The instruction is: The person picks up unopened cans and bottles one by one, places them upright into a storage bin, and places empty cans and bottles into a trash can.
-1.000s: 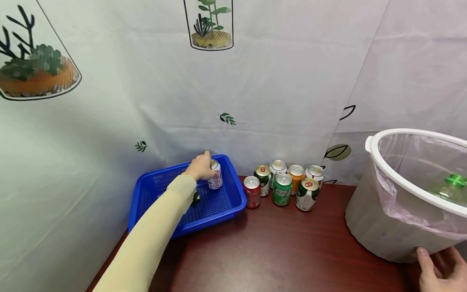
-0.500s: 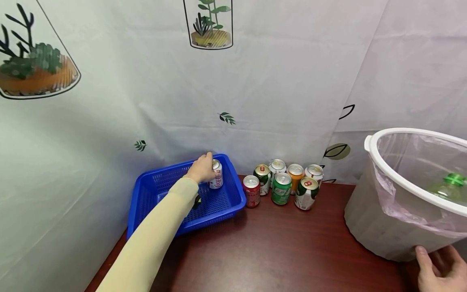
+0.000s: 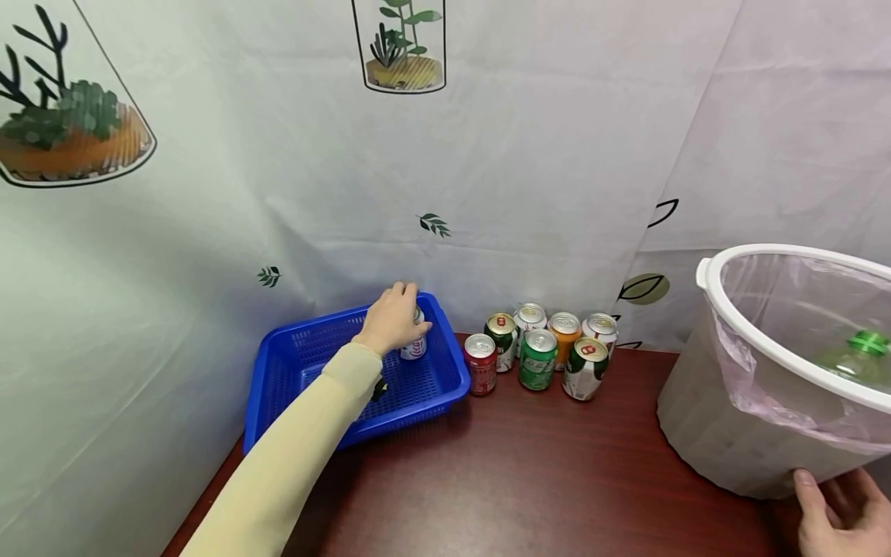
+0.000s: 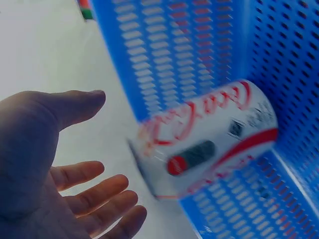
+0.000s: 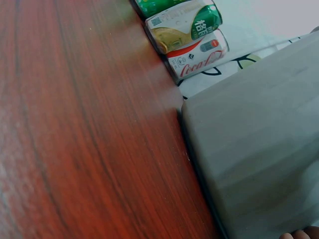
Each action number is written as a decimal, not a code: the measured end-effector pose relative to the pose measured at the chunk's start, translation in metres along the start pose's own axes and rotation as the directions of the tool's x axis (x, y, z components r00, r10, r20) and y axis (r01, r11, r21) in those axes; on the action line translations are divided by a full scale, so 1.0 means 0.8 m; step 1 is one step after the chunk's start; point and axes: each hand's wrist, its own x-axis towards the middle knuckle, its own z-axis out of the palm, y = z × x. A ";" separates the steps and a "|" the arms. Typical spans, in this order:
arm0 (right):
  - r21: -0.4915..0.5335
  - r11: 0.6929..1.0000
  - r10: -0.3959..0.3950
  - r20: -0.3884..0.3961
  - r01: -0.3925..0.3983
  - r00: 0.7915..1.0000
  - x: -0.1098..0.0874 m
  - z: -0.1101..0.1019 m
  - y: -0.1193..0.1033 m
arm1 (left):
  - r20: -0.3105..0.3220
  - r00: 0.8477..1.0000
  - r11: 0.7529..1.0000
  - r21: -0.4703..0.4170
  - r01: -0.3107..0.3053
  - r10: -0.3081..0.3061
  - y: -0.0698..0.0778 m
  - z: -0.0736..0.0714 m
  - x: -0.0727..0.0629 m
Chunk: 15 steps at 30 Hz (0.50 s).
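"What's the setting?"
"A red-brown wooden table (image 3: 501, 480) against a pale printed cloth (image 3: 543, 162), with seven cans (image 3: 537, 361) grouped on it."
"And the hands?"
"The left hand (image 3: 392, 319) hangs over the blue basket (image 3: 451, 340), thumb and fingers spread, holding nothing, just beside a Coca-Cola can (image 4: 204, 142). The right hand (image 3: 845, 514) is at the grey bin's (image 3: 724, 418) lower side; its fingers are mostly hidden, so I can't tell whether it grips."
"What's inside each?"
"That can stands near the basket's far right corner. The bin, lined with a pinkish bag (image 3: 773, 402), holds a green-capped bottle (image 3: 863, 357)."
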 end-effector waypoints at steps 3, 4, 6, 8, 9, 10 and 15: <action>-0.010 1.000 0.007 0.000 -0.007 1.000 0.000 0.000 0.000 | -0.022 0.999 0.999 0.021 -0.049 0.049 0.016 -0.006 -0.005; -0.015 1.000 0.009 0.000 -0.009 1.000 0.000 0.000 0.000 | -0.023 0.998 0.998 0.025 -0.063 0.064 0.022 -0.007 -0.007; -0.022 1.000 0.014 0.000 -0.014 1.000 0.000 -0.001 0.000 | -0.021 0.996 0.996 0.033 -0.088 0.088 0.033 -0.008 -0.010; -0.020 1.000 0.018 0.000 -0.018 1.000 -0.001 -0.001 -0.001 | -0.021 0.993 0.993 0.041 -0.113 0.114 0.043 -0.006 -0.013; -0.016 1.000 0.022 0.001 -0.022 1.000 -0.002 -0.001 -0.002 | -0.023 0.992 0.991 0.050 -0.124 0.125 0.049 -0.005 -0.015; -0.018 1.000 0.024 -0.001 -0.024 1.000 -0.002 -0.001 -0.002 | -0.021 0.991 0.990 0.052 -0.135 0.136 0.054 -0.004 -0.017; 0.020 0.999 0.033 0.002 -0.033 0.999 -0.003 0.000 -0.004 | -0.040 0.978 0.978 0.055 -0.203 0.205 0.077 -0.001 -0.025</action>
